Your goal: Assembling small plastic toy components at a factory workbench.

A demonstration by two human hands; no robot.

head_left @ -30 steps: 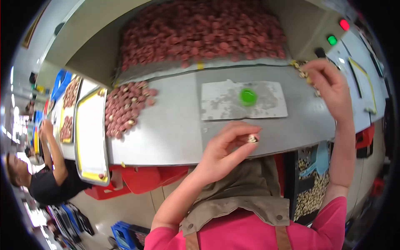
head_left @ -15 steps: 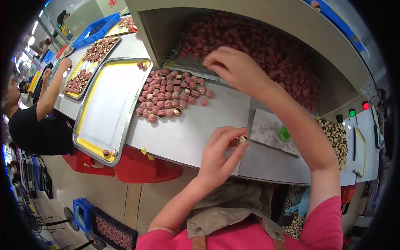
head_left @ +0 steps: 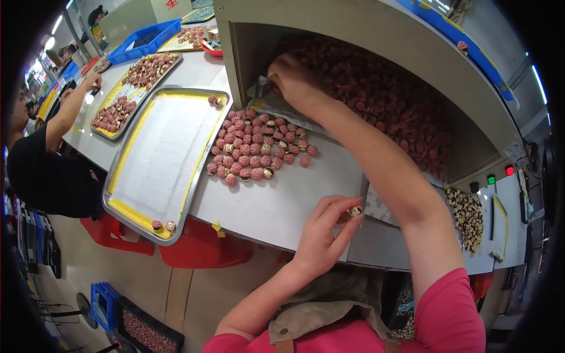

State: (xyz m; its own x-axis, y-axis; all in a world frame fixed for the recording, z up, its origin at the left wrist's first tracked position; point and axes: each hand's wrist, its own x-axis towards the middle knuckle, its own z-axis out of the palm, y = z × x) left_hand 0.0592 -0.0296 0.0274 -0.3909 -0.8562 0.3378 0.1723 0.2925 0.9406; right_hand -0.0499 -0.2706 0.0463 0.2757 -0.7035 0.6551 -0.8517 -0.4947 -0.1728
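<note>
Single head-worn fisheye view, looking steeply down and forward across the grey tabletop [head_left: 276,206] at close range; edges curve outward.

A white sign [head_left: 170,7] with red marks stands at the top, on the far wall. It is a flat rectangle, and only its lower part shows.

A small white label [head_left: 517,154] sticks on the right end of the big grey box. It is a little square, tilted, with dark marks too small to read.

A yellow and white card [head_left: 499,226] lies on the tabletop far to the right, near the edge. It is long and thin.

A pale sheet [head_left: 381,207] with grey speckles lies flat on the tabletop, just beside the left hand [head_left: 322,238].

No screens show, and no packages.
</note>
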